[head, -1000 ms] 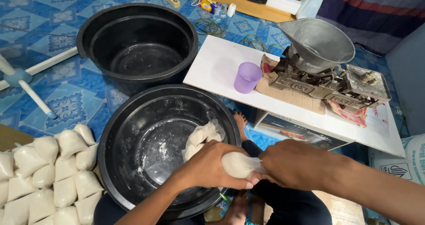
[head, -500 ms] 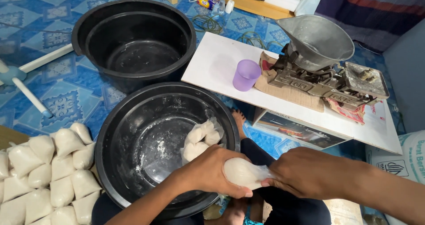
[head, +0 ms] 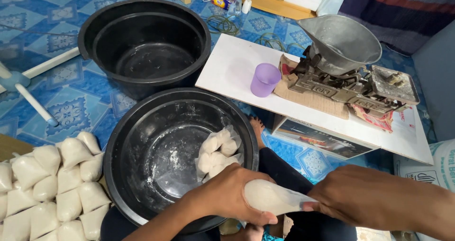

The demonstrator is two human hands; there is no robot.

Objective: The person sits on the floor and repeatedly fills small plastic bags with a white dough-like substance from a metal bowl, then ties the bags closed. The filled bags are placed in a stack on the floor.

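Observation:
My left hand (head: 226, 195) cups a small clear plastic bag of white powder (head: 268, 197) from below, over the near rim of a black basin (head: 142, 127). Its neck is pinched and drawn out to the right by my right hand (head: 353, 197). Inside the basin, against its right wall, lie a few filled bags (head: 217, 152) and a dusting of white powder on the bottom.
Several tied white bags (head: 52, 186) are stacked on the floor at the left. A second black basin (head: 144, 44) stands behind. A white board (head: 227, 68) carries a purple cup (head: 264, 79) and a metal balance scale (head: 346, 63). A white sack (head: 438, 167) is at the right.
The bag between my hands has shifted slightly lower and rightward, and its neck is stretched out longer toward my right hand. The view has moved a little closer.

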